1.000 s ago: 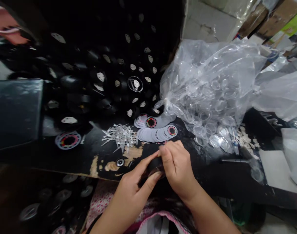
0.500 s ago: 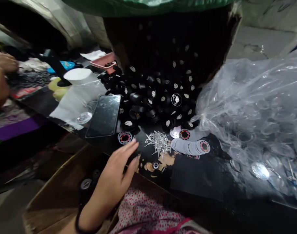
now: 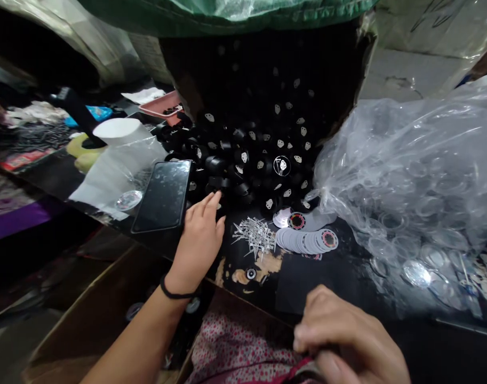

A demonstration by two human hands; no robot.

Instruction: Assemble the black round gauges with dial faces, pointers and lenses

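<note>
My left hand (image 3: pixel 201 234) reaches palm down to the near edge of a heap of black round parts (image 3: pixel 227 160), fingers stretched out, a black band round its wrist. Right of it lies a pile of thin silver pins (image 3: pixel 255 236). Beyond the pins a row of overlapping grey discs (image 3: pixel 303 241) fans out, with a printed dial disc (image 3: pixel 296 221) behind it. My right hand (image 3: pixel 347 333) is curled low at the right, near the table edge; what it holds, if anything, is hidden. A small ring (image 3: pixel 250 273) lies before the pins.
A dark phone (image 3: pixel 163 194) lies left of my left hand, beside a white cup (image 3: pixel 119 130) and a plastic bag. A pink tray (image 3: pixel 163 106) stands behind. A large clear bag of round covers (image 3: pixel 407 186) fills the right. An open carton (image 3: pixel 79 320) sits below the table edge.
My left hand has moved forward to the black parts, and the dial disc near its fingertips no longer shows. My right hand has come into view. Another person's hand at the far left has drawn back.
</note>
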